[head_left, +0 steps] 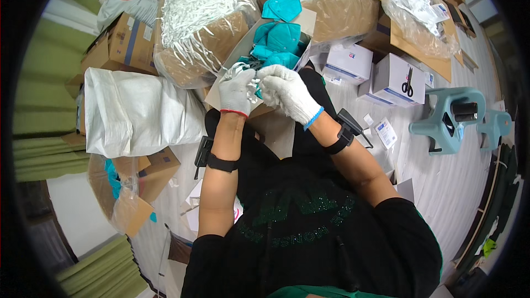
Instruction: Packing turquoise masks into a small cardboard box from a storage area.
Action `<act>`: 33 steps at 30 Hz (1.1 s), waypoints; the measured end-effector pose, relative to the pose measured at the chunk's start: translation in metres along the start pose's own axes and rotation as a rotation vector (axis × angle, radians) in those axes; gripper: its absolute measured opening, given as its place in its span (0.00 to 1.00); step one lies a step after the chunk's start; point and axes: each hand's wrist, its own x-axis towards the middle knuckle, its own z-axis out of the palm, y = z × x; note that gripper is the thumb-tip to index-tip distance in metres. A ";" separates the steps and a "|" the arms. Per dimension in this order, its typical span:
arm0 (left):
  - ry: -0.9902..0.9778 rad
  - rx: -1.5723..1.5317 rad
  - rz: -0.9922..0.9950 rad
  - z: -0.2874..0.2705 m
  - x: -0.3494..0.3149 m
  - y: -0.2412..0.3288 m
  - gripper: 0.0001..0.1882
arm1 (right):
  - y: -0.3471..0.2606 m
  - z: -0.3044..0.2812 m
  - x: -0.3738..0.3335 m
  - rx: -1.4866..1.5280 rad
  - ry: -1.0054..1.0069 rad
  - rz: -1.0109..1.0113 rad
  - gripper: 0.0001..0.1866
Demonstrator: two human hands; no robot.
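Head view: my left hand (pixel 236 91) and right hand (pixel 284 91), both gloved, pinch a teal mask (pixel 257 84) with its white strap between them, over the open box of masks (pixel 281 38). Looks like strap fitting; next calls for fine fingertip alignment.

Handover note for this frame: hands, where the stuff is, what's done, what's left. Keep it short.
Left hand: white glove, fingers closed on a small clear wrapper, held over the lap.
Right hand: white glove, pinching the same wrapper from the other side.
Teal masks: a loose pile in the open box just beyond the hands.
White straps: heaped in a bagged carton, left of the masks.
Scissors: lying on a white box to the right, untouched.
Done: cannot tell how many are finished.
Left: the pile of masks in the box is still unwrapped.
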 end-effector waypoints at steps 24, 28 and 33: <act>-0.032 1.409 1.085 -0.012 0.046 -0.040 0.10 | 0.023 -0.019 -0.045 0.353 0.187 0.434 0.12; -0.025 1.350 1.083 -0.005 0.049 -0.050 0.08 | 0.022 -0.028 -0.053 0.393 0.200 0.409 0.09; 0.158 1.459 1.060 -0.051 0.079 -0.052 0.06 | 0.022 -0.036 -0.084 0.404 0.059 0.314 0.11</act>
